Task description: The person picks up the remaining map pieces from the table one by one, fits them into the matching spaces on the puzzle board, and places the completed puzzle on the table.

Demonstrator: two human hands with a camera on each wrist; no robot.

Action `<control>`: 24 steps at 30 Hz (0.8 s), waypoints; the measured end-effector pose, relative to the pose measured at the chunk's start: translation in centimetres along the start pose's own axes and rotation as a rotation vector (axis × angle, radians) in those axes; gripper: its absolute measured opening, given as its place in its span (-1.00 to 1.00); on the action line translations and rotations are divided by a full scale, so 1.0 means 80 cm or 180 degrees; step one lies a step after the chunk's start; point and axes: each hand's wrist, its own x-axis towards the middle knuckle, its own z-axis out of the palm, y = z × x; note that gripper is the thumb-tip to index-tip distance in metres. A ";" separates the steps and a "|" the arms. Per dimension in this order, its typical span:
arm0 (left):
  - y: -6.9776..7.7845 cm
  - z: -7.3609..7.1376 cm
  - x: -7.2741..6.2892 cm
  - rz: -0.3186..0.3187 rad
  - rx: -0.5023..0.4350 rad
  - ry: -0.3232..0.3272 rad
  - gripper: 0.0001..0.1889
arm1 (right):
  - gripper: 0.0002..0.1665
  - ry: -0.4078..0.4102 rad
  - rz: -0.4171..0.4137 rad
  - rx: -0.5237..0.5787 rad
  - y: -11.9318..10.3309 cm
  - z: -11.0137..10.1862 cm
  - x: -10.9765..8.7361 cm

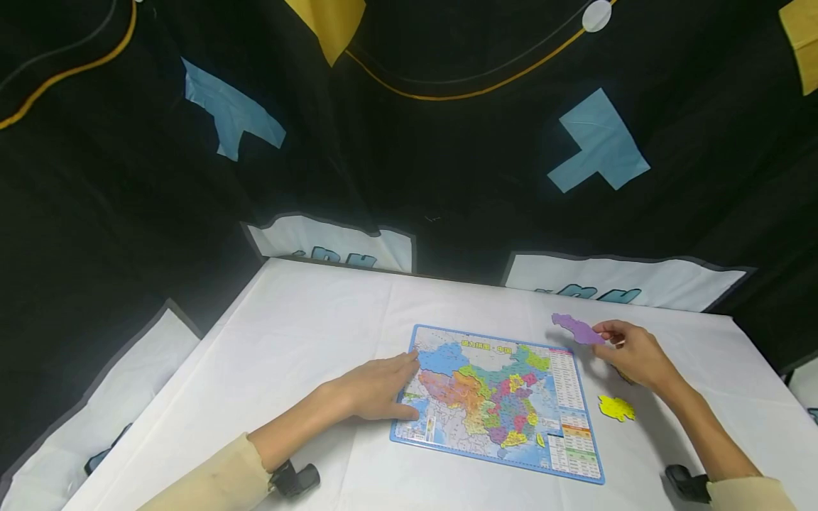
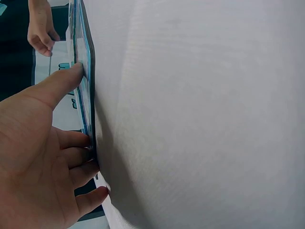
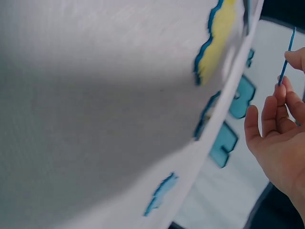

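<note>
On the map board [image 1: 547, 389], left edge: left hand [image 1: 378, 387] rests loose, probably steadying it; right of it, right hand [image 1: 634, 355] pinches purple piece [image 1: 575, 328].

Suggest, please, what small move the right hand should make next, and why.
Probably carry the purple piece leftward over the map board: the right hand pinches it, lifted, off the board's right side, while the left hand touches the left edge and could steady it. I cannot tell which spot it fits.
</note>
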 end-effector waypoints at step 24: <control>0.001 -0.002 0.000 -0.0031 -0.0007 -0.0005 -0.12 | -0.56 0.0360 -0.1166 -0.0012 -0.119 0.019 -0.055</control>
